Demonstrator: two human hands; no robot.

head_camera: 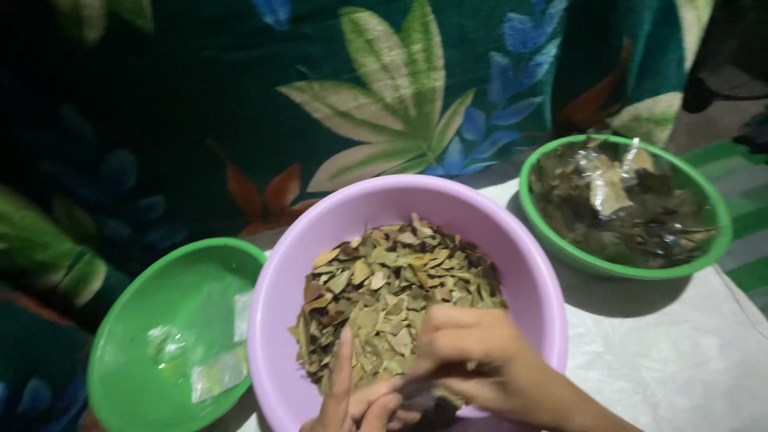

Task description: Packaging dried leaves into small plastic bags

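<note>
Nearest, at the near rim of the lilac basin (276, 320), the 2 hands meet over its heap. The right hand (472, 356) is curled, fingertips pressed together on something small and dark that is too blurred to name; the left hand (356, 400) lies beneath, forefinger stretched onto the dried leaves (388, 296), seemingly steadying it. Left of the basin, a green bowl (132, 344) holds clear packets (216, 372). Beyond it to the right, a second green bowl (560, 240) holds darker leaves and wrappers, with floral cloth (384, 96) behind.
</note>
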